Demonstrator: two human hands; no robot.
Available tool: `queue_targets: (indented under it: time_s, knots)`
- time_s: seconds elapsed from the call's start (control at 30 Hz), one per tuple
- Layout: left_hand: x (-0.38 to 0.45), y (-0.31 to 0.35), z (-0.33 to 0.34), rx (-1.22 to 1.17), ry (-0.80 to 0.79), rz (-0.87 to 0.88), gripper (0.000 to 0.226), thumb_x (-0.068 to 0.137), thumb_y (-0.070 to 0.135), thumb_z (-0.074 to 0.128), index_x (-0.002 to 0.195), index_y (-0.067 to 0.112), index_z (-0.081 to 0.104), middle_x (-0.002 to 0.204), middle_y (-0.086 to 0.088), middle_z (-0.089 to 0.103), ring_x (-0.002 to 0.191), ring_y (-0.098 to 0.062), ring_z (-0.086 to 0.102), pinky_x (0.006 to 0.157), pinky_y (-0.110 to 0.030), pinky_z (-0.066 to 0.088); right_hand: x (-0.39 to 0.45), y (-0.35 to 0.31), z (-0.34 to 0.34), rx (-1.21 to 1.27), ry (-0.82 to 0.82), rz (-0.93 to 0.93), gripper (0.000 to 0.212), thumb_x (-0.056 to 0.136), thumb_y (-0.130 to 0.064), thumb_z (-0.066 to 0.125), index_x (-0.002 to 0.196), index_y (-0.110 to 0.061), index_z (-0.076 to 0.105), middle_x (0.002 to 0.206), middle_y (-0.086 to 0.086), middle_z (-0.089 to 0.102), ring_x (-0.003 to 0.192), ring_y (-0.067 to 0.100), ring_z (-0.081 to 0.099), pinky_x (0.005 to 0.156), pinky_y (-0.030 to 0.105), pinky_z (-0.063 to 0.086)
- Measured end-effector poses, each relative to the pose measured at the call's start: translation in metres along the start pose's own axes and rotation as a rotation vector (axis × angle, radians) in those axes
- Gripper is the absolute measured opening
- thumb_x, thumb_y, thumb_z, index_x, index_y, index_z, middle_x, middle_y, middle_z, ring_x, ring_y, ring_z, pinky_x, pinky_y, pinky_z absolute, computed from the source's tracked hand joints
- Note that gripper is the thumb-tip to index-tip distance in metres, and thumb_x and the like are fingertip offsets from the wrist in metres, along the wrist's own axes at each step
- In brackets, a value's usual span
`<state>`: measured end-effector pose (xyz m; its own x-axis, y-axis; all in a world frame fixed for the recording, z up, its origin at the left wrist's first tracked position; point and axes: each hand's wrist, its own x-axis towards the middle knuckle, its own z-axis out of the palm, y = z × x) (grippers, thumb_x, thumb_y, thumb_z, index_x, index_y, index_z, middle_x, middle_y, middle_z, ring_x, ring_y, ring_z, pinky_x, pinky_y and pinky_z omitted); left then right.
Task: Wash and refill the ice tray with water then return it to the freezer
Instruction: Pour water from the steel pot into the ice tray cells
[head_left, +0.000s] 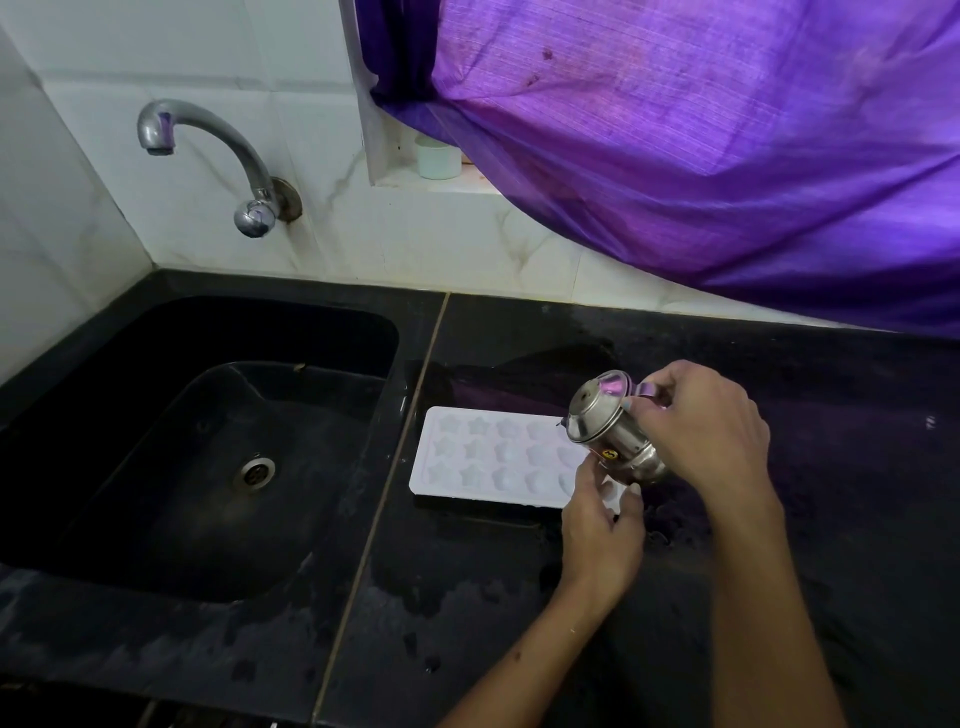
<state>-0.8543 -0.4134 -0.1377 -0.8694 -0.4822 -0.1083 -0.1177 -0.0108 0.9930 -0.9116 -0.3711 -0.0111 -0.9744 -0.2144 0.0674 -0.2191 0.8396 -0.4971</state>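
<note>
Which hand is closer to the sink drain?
The left hand. It sits at the near right corner of the ice tray, under the steel pot. The right hand grips the pot farther right, so it is farther from the drain.

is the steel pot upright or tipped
Tipped: the steel pot leans lid-first over the ice tray, held by right hand.

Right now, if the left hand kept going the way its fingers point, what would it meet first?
The left hand points up at the steel pot and seems to touch its base already; the white ice tray lies beneath. Depth is unclear.
</note>
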Motion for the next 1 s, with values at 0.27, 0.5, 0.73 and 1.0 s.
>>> queue_targets:
  time_s: [0.27, 0.5, 0.73, 1.0]
  knots:
    - [-0.004, 0.001, -0.002, 0.021, -0.001, 0.001, 0.045, 0.092, 0.018, 0.052, 0.136, 0.024, 0.044, 0.118, 0.01, 0.061, 0.113, -0.003, 0.054, 0.084, -0.007, 0.041, -0.006, 0.0, -0.002, 0.014, -0.006, 0.003, 0.009, 0.088, -0.034, 0.063, 0.084, -0.027, 0.059, 0.09, 0.0, 0.063, 0.086, 0.025, 0.057, 0.071, 0.033, 0.042]
    - [-0.004, 0.002, -0.013, -0.023, -0.002, 0.027, 0.043, 0.093, 0.015, 0.052, 0.134, 0.024, 0.045, 0.115, 0.015, 0.059, 0.103, 0.011, 0.054, 0.08, -0.002, 0.041, -0.006, 0.004, -0.002, 0.103, 0.01, 0.057, 0.007, 0.086, -0.035, 0.063, 0.085, -0.03, 0.058, 0.091, -0.003, 0.063, 0.087, 0.021, 0.056, 0.071, 0.032, 0.04]
    - [0.001, 0.004, -0.029, -0.034, 0.0, 0.053, 0.048, 0.093, 0.016, 0.051, 0.139, 0.026, 0.042, 0.13, 0.012, 0.055, 0.122, -0.004, 0.048, 0.09, -0.012, 0.041, -0.006, -0.005, 0.002, 0.198, 0.013, 0.078, 0.01, 0.082, -0.036, 0.067, 0.089, -0.029, 0.062, 0.093, -0.005, 0.065, 0.091, 0.021, 0.06, 0.077, 0.039, 0.049]
    - [0.006, 0.002, -0.043, -0.006, -0.053, 0.048, 0.042, 0.093, 0.016, 0.05, 0.133, 0.024, 0.047, 0.125, 0.011, 0.06, 0.119, -0.006, 0.053, 0.084, -0.006, 0.04, -0.009, -0.024, 0.012, 0.092, 0.027, 0.034, 0.007, 0.086, -0.034, 0.064, 0.085, -0.03, 0.058, 0.086, -0.006, 0.062, 0.082, 0.018, 0.057, 0.066, 0.031, 0.041]
